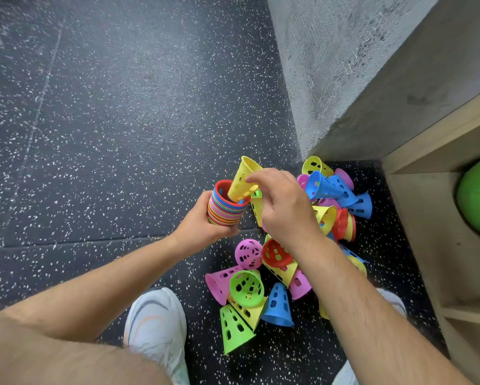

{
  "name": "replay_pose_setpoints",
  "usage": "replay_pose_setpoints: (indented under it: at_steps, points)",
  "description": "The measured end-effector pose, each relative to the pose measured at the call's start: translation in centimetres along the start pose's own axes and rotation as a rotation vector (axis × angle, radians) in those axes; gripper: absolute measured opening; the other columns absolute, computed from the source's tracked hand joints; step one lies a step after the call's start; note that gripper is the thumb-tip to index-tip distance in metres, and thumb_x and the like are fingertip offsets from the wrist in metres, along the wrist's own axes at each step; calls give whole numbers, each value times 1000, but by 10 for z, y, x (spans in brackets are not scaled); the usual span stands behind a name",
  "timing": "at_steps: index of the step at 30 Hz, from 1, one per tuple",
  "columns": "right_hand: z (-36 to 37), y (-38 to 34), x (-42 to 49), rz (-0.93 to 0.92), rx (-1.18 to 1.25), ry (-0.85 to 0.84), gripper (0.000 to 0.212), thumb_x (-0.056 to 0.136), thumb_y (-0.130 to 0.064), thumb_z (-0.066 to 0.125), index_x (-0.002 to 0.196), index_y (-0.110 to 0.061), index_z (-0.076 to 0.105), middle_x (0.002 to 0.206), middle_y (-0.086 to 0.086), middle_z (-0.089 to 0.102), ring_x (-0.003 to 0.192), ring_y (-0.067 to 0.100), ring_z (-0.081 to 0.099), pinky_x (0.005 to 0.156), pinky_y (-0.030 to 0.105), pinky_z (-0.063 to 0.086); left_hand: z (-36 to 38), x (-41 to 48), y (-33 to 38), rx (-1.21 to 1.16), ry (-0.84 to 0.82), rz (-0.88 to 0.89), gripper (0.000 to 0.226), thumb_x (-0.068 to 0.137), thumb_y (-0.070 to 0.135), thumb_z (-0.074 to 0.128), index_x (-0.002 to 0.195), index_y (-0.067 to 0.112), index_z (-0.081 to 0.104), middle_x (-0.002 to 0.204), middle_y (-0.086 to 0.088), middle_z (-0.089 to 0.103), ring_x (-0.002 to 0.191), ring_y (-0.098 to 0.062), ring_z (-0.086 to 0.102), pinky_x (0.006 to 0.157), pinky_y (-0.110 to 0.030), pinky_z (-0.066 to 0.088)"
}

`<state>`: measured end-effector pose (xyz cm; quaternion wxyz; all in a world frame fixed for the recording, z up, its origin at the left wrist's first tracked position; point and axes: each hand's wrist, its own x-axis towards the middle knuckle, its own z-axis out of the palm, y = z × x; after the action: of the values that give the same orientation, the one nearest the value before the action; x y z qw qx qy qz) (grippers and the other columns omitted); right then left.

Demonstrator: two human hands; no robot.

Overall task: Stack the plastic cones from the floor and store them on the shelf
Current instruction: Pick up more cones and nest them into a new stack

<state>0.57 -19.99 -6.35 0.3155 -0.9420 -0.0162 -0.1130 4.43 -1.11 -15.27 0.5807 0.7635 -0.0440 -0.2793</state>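
Leg (39, 357) and shoe (155, 323) low in view | left hand (202, 223) grips tall stack (226, 208) above floor (108, 120) | right hand (283, 207) pinches yellow cone (244, 179), tip entering stack | many loose cones (247, 287) lie beside shelf (441, 245) | stacking seems roughly midway; storing not begun
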Motion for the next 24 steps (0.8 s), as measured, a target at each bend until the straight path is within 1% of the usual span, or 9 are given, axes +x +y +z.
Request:
replay_pose_setpoints:
  at_steps: [4,7,10,13,15,17,19,22,24]
  points:
    - [4,-6,-1,75,25,-10,39,94,-5,54,124,-28,60,100,-1,66,100,19,58,81,39,51,4,1,4,-20,-13,-11,79,50,38,89,119,36,51,97,5,73,82,-9,70,73,-32,55]
    - [9,-5,-2,89,71,-61,35,95,-9,54,126,-24,63,120,2,65,116,20,57,96,39,49,5,3,5,-17,-13,-11,79,51,38,91,120,32,52,99,2,72,83,-12,70,74,-36,56]
    - [14,-9,-5,158,115,-150,28,97,-23,60,125,-21,64,143,3,51,131,15,48,111,32,39,7,4,7,-56,-9,8,81,53,35,91,123,27,52,104,0,72,84,-10,69,71,-32,56]
    - [16,-11,-8,211,154,-223,38,98,-35,59,134,-23,54,132,-4,56,121,8,51,105,29,42,6,4,8,-84,-6,4,83,55,32,92,127,23,51,103,3,72,81,-5,69,66,-23,54]
    - [18,-4,-6,256,150,-216,41,100,-35,53,140,-23,47,138,-4,52,127,9,49,107,28,40,4,6,3,-61,-10,1,78,60,22,93,126,24,51,101,3,72,79,-4,68,68,-24,52]
    - [20,9,0,317,84,-177,42,102,-28,50,142,-19,46,144,0,48,133,15,45,110,31,36,2,9,-2,-32,-5,-6,73,66,11,94,124,23,51,98,5,71,77,-1,67,70,-24,51]
    - [23,24,10,348,-60,-193,42,101,-21,50,142,-14,48,141,6,52,131,24,46,110,36,35,0,10,-7,-9,-4,-16,71,69,7,93,123,25,51,98,7,70,78,0,66,72,-24,51]
    - [30,43,25,338,-296,-316,44,100,-20,51,143,-18,47,135,8,57,126,31,45,106,43,38,-1,11,-9,7,-21,-23,72,70,8,92,125,28,49,103,7,70,83,1,67,77,-22,54]
    - [36,52,34,331,-367,-383,46,100,-18,49,145,-22,45,136,7,55,127,31,44,106,44,39,-1,13,-10,14,-32,-18,72,71,6,92,124,27,48,105,7,69,84,4,66,79,-14,52]
